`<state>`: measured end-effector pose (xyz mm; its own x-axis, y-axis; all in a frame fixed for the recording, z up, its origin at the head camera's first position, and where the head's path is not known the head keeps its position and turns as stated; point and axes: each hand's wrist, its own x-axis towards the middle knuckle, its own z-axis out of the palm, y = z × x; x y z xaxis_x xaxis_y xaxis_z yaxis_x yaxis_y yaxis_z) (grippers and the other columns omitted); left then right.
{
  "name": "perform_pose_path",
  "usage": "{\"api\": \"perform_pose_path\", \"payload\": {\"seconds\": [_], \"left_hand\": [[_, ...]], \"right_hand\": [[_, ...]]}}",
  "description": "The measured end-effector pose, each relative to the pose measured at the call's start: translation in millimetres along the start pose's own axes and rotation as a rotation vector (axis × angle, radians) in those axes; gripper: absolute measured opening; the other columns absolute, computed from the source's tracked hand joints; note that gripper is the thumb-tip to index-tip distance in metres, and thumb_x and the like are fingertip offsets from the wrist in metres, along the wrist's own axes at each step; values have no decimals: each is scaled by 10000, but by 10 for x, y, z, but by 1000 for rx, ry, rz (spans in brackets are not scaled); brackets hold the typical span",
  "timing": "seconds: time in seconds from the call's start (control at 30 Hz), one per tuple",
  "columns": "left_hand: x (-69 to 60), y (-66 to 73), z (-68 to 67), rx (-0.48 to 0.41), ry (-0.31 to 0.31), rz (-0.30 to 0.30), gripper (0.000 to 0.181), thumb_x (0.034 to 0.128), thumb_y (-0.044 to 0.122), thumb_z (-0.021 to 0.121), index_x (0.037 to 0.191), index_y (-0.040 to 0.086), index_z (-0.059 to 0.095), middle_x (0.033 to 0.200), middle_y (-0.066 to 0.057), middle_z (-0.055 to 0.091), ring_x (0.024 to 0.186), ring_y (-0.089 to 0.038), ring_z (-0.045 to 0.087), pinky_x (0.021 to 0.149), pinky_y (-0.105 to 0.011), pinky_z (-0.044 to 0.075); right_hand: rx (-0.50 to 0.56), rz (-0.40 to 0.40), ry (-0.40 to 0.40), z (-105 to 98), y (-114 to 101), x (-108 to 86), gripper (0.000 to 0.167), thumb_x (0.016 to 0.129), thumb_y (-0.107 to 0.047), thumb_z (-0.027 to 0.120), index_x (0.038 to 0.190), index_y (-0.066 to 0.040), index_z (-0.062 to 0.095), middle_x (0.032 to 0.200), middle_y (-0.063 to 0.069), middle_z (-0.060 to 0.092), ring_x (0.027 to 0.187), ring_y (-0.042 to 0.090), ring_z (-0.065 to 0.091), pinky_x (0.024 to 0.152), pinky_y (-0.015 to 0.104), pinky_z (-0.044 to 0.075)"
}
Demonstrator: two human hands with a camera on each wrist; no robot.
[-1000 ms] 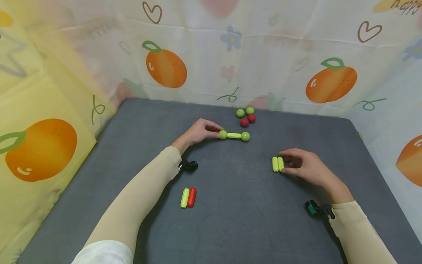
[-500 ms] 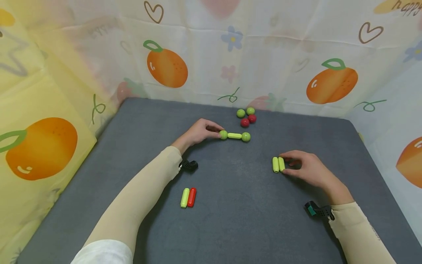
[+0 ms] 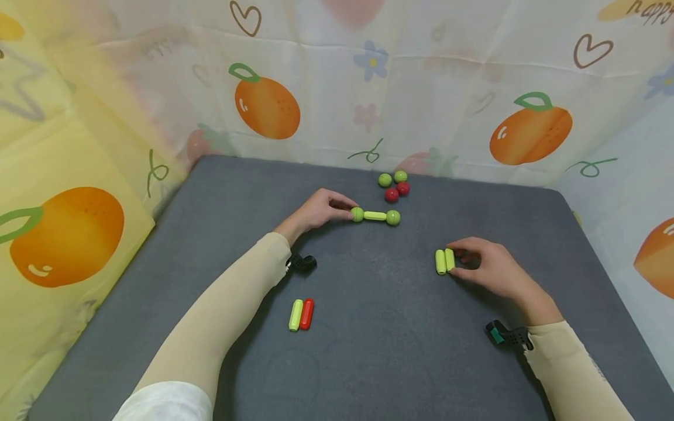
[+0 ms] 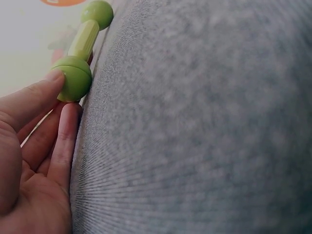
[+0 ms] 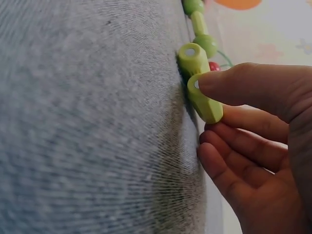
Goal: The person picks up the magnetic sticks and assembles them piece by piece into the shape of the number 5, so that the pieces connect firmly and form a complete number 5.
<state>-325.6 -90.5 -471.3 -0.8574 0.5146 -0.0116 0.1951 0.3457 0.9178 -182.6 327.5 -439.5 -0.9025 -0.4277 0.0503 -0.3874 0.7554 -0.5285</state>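
The left hand (image 3: 319, 209) has a narrow grip, thumb and fingers pinching the left green ball (image 3: 357, 214) of a bar lying on the gray desk (image 3: 368, 356): a yellow-green stick (image 3: 375, 216) spans from it to the right green ball (image 3: 393, 217). Holding only that end leaves the far ball free, and probably steadies the bar against rolling.

The right hand (image 3: 492, 266) grips the nearer of two loose sticks (image 3: 450, 259) end to end, thumb on the end face; that probably lets it come away from its neighbor (image 3: 440, 262), just beside it. The silver disc (image 5: 190, 51) in the neighbor's end may be a magnet, which would explain the bar's straight joints. Whether the gripped stick is off the desk, I cannot tell.

Two spare green balls (image 3: 385, 180) and two red balls (image 3: 391, 195) cluster beyond the bar, and a yellow-green rod (image 3: 296, 314) lies alongside a red rod (image 3: 307, 314) on the near left, perhaps sorted by shape.
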Motion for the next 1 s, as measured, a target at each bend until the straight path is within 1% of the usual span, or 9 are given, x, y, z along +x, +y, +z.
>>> {"api": "perform_pose_path", "payload": {"seconds": [0.17, 0.37, 0.5, 0.63, 0.87, 1.0], "left_hand": [[-8, -9, 11, 10, -3, 0, 296, 996, 127, 825, 1287, 76, 808, 1237, -51, 780, 1163, -207, 701, 1001, -398, 556], [-12, -2, 15, 7, -6, -7, 297, 998, 131, 825, 1290, 81, 808, 1245, -50, 777, 1167, -208, 697, 999, -399, 558], [-9, 20, 4, 6, -7, -9, 300, 1002, 130, 819, 1297, 77, 804, 1264, -62, 773, 1195, -216, 692, 1015, -404, 552], [1, 39, 1, 9, -14, -7, 304, 1006, 127, 813, 1305, 72, 799, 1279, -67, 768, 1213, -215, 689, 1019, -398, 551], [1, 15, -3, 13, -16, -5, 309, 1008, 132, 812, 1311, 75, 796, 1294, -63, 761, 1210, -208, 685, 1021, -401, 551], [-7, 7, -4, 8, -12, -2, 309, 1009, 133, 811, 1311, 72, 795, 1291, -65, 762, 1209, -213, 684, 1023, -407, 549]], "right_hand": [[17, -11, 24, -17, 6, -5, 459, 936, -105, 877, 1362, -23, 725, 1283, 140, 712, 1061, 308, 705, 909, 542, 590], [45, -5, 77, -73, -5, 39, 448, 934, -105, 880, 1355, -52, 736, 1276, 103, 718, 1084, 299, 720, 933, 510, 585], [79, -7, 99, -106, -93, 110, 434, 955, -129, 866, 1361, -57, 731, 1289, 101, 709, 1112, 310, 715, 952, 526, 570], [90, -27, 111, -109, -185, 191, 424, 960, -115, 858, 1357, -42, 727, 1279, 113, 706, 1113, 325, 710, 959, 552, 565], [99, -57, 122, -62, -286, 334, 424, 954, -105, 863, 1354, -62, 729, 1274, 95, 705, 1116, 322, 712, 972, 552, 570], [116, -67, 126, -47, -353, 404, 432, 953, -104, 861, 1359, -51, 723, 1282, 108, 703, 1121, 337, 713, 974, 566, 568]]}}
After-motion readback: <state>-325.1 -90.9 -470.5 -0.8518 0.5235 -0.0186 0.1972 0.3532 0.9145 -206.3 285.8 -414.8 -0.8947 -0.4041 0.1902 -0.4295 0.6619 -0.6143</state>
